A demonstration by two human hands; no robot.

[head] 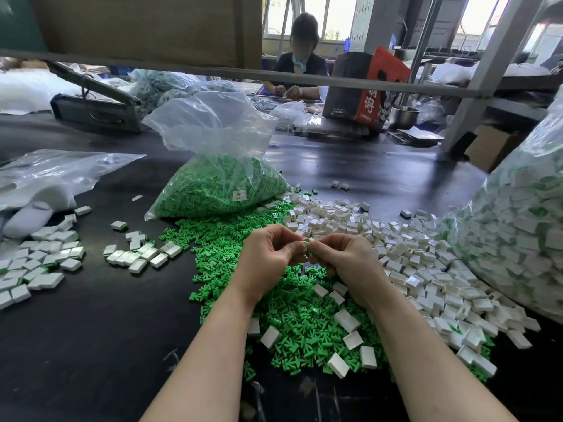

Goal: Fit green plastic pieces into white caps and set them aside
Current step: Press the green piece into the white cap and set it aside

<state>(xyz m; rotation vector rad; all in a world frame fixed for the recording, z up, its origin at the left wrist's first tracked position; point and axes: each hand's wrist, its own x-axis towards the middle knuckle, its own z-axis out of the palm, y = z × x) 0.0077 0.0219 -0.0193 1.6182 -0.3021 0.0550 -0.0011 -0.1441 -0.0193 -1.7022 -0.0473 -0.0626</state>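
**Green into white: one pair mid-fit above the loose pile**

Green plastic pieces (274,303) lie spilled across the dark table (91,345), and this heap is the landmark for what follows. Both hands meet just above its far edge. Left hand (268,257) and right hand (344,260) are each curled to a narrow pinch, fingertips almost touching. Between them sits a small white cap (305,244) with a sliver of green (309,252) at its lower side. Judged: the piece is being pressed home, and working right over the supply keeps the reach short.

To the right of the heap, touching and partly overlapping it, spreads the stock of loose white caps (411,263). Well to the left of the heap, apart from it, lie flat rows of white pieces (39,269), probably the finished ones set aside. Behind the heap stands an open clear bag of green pieces (219,190), its mouth slack, likely the source of the spill.

Hard to tell: which hand carries the cap and which the green piece, since the fingers cover most of both. How deep the piece is seated is hidden. A large bag (518,233) right of the heap is cut by the frame edge. A second person (300,65) sits far behind, hands indistinct.
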